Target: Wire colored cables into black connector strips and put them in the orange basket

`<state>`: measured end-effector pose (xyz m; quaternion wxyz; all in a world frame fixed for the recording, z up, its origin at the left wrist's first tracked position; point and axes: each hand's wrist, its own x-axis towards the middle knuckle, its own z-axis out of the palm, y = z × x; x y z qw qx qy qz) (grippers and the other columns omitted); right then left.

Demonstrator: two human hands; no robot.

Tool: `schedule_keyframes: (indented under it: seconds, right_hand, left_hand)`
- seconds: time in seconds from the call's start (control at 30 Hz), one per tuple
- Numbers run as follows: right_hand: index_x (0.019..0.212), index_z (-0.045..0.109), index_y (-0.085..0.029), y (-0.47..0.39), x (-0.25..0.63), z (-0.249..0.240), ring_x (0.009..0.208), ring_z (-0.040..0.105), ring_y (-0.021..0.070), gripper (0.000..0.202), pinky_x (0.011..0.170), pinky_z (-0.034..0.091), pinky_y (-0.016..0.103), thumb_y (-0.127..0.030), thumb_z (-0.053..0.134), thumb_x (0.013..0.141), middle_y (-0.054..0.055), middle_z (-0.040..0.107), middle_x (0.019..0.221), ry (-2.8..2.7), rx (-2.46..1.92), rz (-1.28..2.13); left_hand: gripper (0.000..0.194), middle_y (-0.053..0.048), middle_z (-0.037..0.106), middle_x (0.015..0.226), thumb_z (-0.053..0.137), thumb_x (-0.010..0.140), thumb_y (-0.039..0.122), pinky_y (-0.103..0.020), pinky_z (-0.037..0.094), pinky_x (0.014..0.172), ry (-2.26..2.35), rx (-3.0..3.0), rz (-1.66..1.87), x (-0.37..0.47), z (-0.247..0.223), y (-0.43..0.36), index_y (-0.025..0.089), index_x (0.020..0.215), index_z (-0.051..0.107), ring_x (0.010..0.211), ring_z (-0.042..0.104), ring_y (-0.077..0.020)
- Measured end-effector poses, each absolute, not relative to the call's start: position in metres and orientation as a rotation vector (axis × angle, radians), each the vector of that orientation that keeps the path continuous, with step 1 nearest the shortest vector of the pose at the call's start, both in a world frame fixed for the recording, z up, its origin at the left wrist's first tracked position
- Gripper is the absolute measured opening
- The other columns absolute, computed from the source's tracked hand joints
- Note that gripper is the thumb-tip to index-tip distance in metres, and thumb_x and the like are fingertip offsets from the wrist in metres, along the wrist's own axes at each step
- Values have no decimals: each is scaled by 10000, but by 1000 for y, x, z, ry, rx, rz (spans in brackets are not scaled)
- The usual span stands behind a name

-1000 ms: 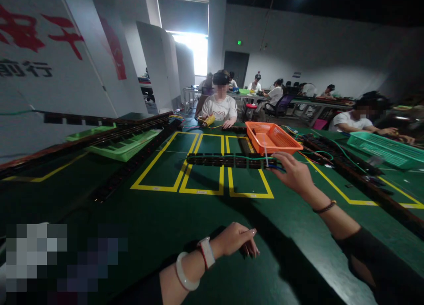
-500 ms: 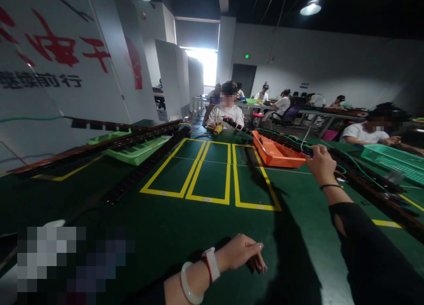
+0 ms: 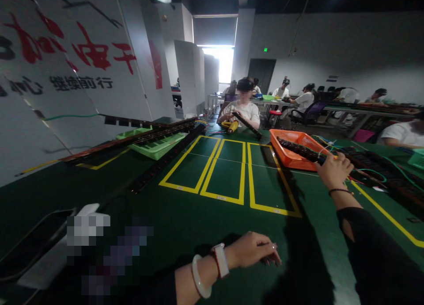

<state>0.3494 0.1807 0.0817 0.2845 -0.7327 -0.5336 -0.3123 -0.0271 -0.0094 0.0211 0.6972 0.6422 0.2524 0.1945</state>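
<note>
Dark strip (image 3: 297, 149) slanting over the orange basket (image 3: 294, 163), and the right hand (image 3: 334, 170) has its near end, fingers closed round it! Resting on the rim or just above it? Can't tell from here. Down at the front of the bench (image 3: 198, 225), the left hand (image 3: 253, 250) lies low, fingers loosely curled, half open, nothing visible in them. Yellow outlines (image 3: 244, 172) mark the middle, and across sits a co-worker (image 3: 250, 110) in white.

The held dark strip (image 3: 298, 150) is partly hidden (behind the right hand (image 3: 335, 170)).
</note>
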Motion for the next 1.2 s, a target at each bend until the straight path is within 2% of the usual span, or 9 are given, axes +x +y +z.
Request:
schedule_keyframes:
  seconds: [0.13, 0.27, 0.37, 0.5, 0.6, 0.8, 0.97, 1.1, 1.2]
  right_hand:
    - [1386, 424, -90, 155, 306, 79, 1268, 314, 381, 594, 1011, 230, 544, -395, 501, 882, 257, 318, 1420, -1647, -1744, -984]
    - [1370, 454, -154, 113, 249, 45, 1278, 346, 348, 541, 1039, 270, 522, -384, 504, 883, 191, 329, 1441, -1899, -1636, -897]
    - [1361, 464, -196, 79, 215, 12, 1261, 386, 325, 507, 1041, 296, 525, -364, 498, 884, 167, 385, 1414, -2065, -1514, -740]
    - [1370, 442, -229, 47, 188, -19, 1243, 426, 307, 496, 1020, 347, 509, -361, 489, 895, 140, 417, 1393, -2198, -1372, -511]
    - [1375, 432, -254, 36, 178, -28, 1231, 449, 293, 493, 1014, 368, 508, -345, 498, 895, 128, 422, 1392, -2220, -1348, -375]
    - [1355, 438, -248, 30, 172, -30, 1179, 497, 270, 466, 969, 429, 489, -304, 505, 898, 127, 462, 1347, -2197, -1365, -252]
    - [1343, 434, -247, 31, 173, -33, 1152, 511, 266, 455, 953, 444, 491, -302, 507, 897, 127, 475, 1322, -2176, -1398, -167]
    - [1337, 429, -248, 33, 174, -35, 1151, 512, 270, 443, 952, 445, 500, -299, 495, 902, 121, 500, 1292, -2182, -1380, -119]
    - [1340, 428, -252, 33, 174, -34, 1148, 517, 270, 445, 952, 447, 504, -297, 492, 902, 118, 508, 1286, -2184, -1373, -89]
  left_hand:
    - [357, -65, 605, 1182, 497, 893, 414, -305, 426, 939, 875, 1839, 651, -71, 50, 21, 180, 1126, 633, 1078, 555, -170]
    - [373, -121, 535, 1216, 541, 869, 361, -342, 382, 995, 1527, 2165, 729, -146, 62, 81, 124, 1156, 553, 1126, 502, -222]
    - [508, -189, 479, 1247, 593, 827, 359, -391, 369, 992, 2174, 2188, 539, -214, 61, 126, 56, 1218, 480, 1159, 461, -301]
    - [721, -263, 462, 1249, 611, 770, 520, -433, 369, 972, 2691, 1846, 337, -289, 56, 166, -15, 1220, 436, 1189, 441, -369]
    - [825, -286, 463, 1272, 604, 733, 583, -449, 380, 954, 2697, 1640, 218, -319, 52, 185, -15, 1263, 401, 1191, 467, -376]
    - [702, -265, 539, 1221, 565, 751, 580, -426, 442, 862, 2643, 1580, 195, -337, 48, 209, 33, 1183, 485, 1127, 546, -360]
    - [752, -254, 585, 1168, 611, 699, 595, -415, 457, 837, 2610, 1632, 191, -344, 50, 214, 57, 1201, 459, 1059, 588, -362]
    - [790, -249, 575, 1195, 571, 703, 649, -410, 461, 848, 2568, 1696, 253, -347, 51, 211, 68, 1224, 449, 1067, 589, -360]
    - [794, -255, 584, 1182, 612, 665, 643, -374, 473, 832, 2487, 1726, 378, -352, 53, 208, 51, 1181, 496, 1065, 593, -354]
